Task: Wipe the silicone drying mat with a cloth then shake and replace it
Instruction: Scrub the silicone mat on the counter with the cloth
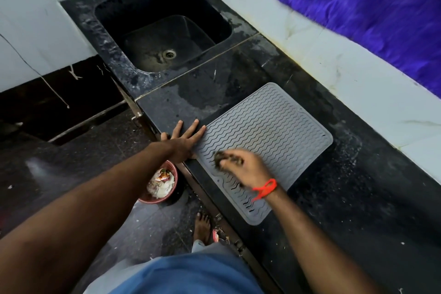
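A grey silicone drying mat (269, 131) with wavy ridges lies flat on the black stone counter (358, 186), near its front edge. My right hand (245, 169) grips a small dark crumpled cloth (220, 157) and holds it down on the mat's near left part. A red thread is tied round that wrist. My left hand (185, 137) lies flat with fingers spread on the counter, its fingertips touching the mat's left edge.
A black sink (164, 28) with a drain is set in the counter to the far left of the mat. A blue cloth (370, 7) hangs on the white wall behind. A red bin (160, 185) with scraps stands on the floor beside my bare foot (202, 227).
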Available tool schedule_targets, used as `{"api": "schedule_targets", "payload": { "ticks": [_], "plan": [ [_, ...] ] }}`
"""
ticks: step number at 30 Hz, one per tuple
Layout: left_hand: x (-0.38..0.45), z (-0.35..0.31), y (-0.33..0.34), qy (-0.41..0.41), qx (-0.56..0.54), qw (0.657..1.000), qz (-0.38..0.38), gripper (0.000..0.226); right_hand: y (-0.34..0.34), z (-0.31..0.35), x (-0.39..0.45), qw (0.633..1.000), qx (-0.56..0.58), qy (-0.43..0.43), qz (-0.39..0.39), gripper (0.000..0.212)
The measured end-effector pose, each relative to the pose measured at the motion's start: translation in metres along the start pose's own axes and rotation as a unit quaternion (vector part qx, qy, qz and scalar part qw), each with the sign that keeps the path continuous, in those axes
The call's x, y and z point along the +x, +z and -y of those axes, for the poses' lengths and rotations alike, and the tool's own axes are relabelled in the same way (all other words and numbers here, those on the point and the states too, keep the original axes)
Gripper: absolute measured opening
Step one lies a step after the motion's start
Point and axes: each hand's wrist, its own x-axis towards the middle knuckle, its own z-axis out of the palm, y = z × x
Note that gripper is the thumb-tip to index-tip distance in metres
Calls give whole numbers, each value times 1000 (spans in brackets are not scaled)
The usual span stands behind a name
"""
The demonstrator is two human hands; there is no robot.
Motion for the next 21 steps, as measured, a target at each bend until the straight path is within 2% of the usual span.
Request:
{"api": "schedule_targets", "payload": {
  "ticks": [2,3,6,9,11,13,15,17,19,21],
  "plan": [
    [0,0,0,-2,-2,1000,-1,92,-22,-7,20,992,-64,16,-109,32],
    [0,0,1,-4,-1,1000,-2,93,-30,-11,30,983,-120,12,-137,32],
    [0,1,1,-3,0,1000,1,94,-25,-19,46,961,-251,2,-119,34],
    [0,0,0,-4,-3,1000,1,94,19,-17,29,947,-303,-41,-96,31],
    [-1,-1,0,-7,2,1000,-2,93,51,-9,12,949,-297,-84,-65,30],
    [-1,-2,0,-6,7,1000,-1,92,71,1,-3,954,-273,-125,-2,28],
    [-1,-1,1,-2,7,1000,2,92,73,11,-12,977,-161,-112,81,25],
    [0,0,1,1,9,1000,4,92,55,14,-17,990,-2,-45,130,23],
    [0,0,1,-1,10,1000,2,92,29,4,-16,995,52,-14,86,21],
    [0,0,0,-4,5,1000,2,93,-2,-12,-10,1000,-8,-10,-12,20]
  ]
}}
